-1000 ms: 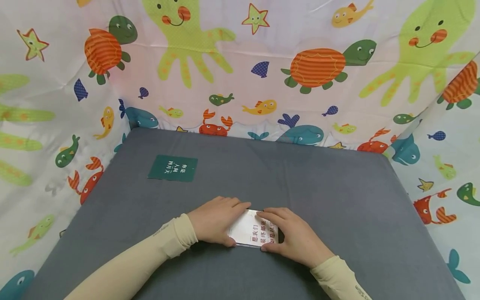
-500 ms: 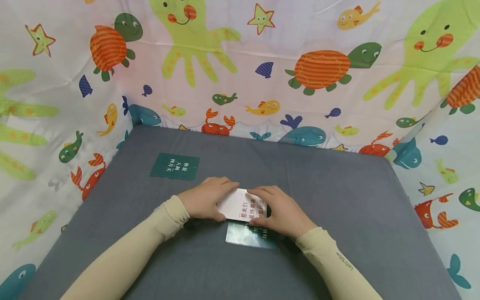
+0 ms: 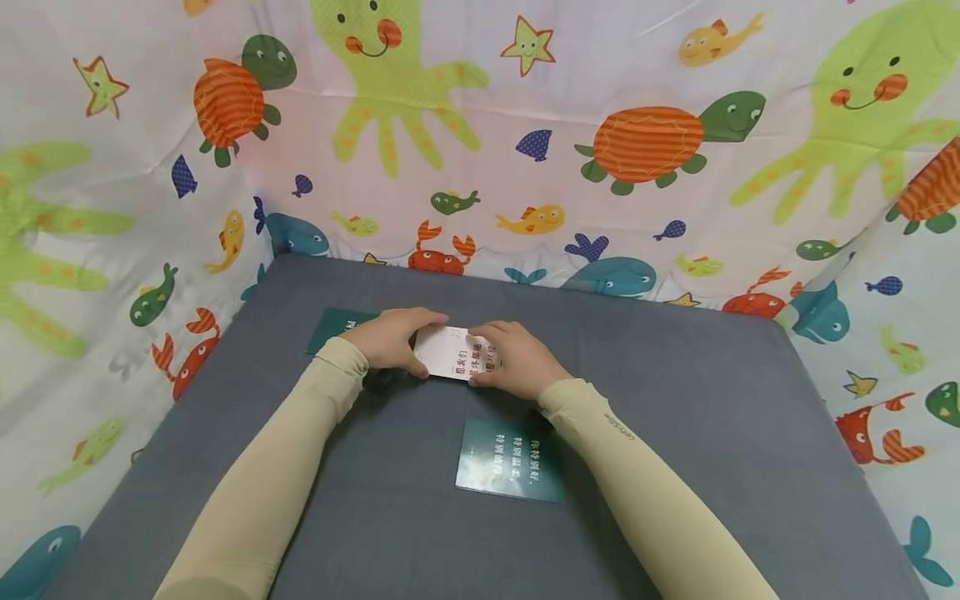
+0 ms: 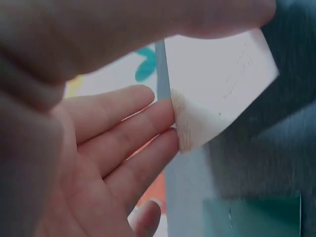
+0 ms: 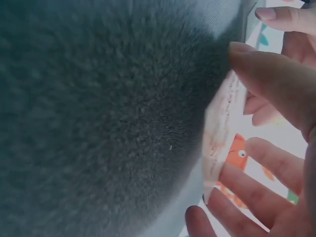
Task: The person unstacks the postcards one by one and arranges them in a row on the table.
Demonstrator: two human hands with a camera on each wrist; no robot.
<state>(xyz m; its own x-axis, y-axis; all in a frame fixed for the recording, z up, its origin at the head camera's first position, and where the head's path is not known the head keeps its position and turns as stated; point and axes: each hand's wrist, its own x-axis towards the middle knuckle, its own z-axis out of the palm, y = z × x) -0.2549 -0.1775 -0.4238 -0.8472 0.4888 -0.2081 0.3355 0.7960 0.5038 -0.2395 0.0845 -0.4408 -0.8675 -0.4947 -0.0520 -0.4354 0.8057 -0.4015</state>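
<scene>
At the head view's centre, a white rectangular card with reddish printed characters (image 3: pixel 442 352) has its long axis running left to right, dipping slightly rightward, print at its right end. The fingers of the left hand (image 3: pixel 386 337) and right hand (image 3: pixel 523 362) pinch its opposite ends, above a grey cloth-covered worktop (image 3: pixel 660 417) bearing a glossy green rectangular card (image 3: pixel 498 467) at lower centre.

White card (image 3: pixel 442 352) w/ reddish-brn chars; near card (image 3: pixel 510 467) & far card (image 3: pixel 324 328) dk grn w/ white chars. Tabletop (image 3: pixel 390 517) plain gray, L sleeve (image 3: pixel 251 492) & R sleeve (image 3: pixel 652 479) cream, dk lettering on R. Backdrop (image 3: pixel 551 108) white w/ multicolor sea-life print, incl. orange-striped turtles (image 3: pixel 648 143), lime octopuses (image 3: pixel 382 79), red crabs (image 3: pixel 437 262).
</scene>
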